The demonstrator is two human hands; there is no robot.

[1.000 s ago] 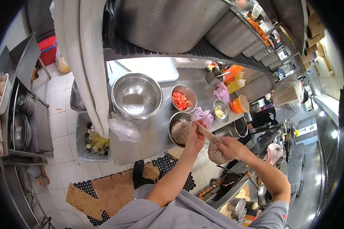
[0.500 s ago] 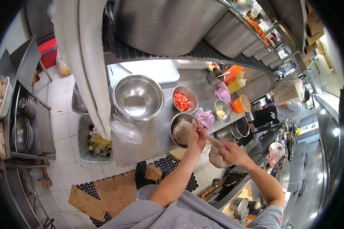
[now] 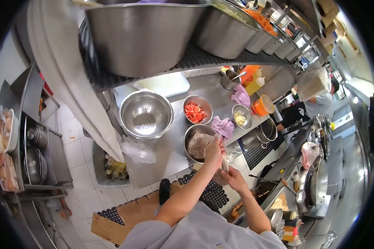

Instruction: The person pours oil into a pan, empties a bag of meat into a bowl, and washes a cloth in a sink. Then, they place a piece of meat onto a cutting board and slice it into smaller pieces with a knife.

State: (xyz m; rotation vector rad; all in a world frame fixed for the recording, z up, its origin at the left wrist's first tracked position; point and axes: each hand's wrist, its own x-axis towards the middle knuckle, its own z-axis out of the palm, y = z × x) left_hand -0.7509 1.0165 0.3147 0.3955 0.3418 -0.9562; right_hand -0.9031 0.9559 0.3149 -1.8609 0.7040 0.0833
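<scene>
My left hand (image 3: 214, 153) is closed on the gathered neck of a plastic bag (image 3: 225, 163), just off the right rim of a metal bowl. Lower down, my right hand (image 3: 235, 181) is closed around the twisted part of the same bag. Its lower end hangs partly hidden behind my hands; in the earlier frame it bulges with something pinkish brown. Inside the metal bowl (image 3: 188, 152) lies a pale brown, meat-like mass (image 3: 198, 144). Beside that bowl is a crumpled purple cloth (image 3: 222, 127).
A colander (image 3: 146, 114), a bowl of chopped red pieces (image 3: 195, 112) and a bowl of chopped pale bits (image 3: 239, 118) stand on the steel counter (image 3: 162, 164). Overhead runs a shelf of metal containers (image 3: 141, 39). A waste bin (image 3: 99, 170) is at left. Another person (image 3: 316, 106) stands at right.
My right hand has moved in toward my left, and the bag's hanging end has swung under my hands. The whole view has shifted slightly, showing more of the stove side.
</scene>
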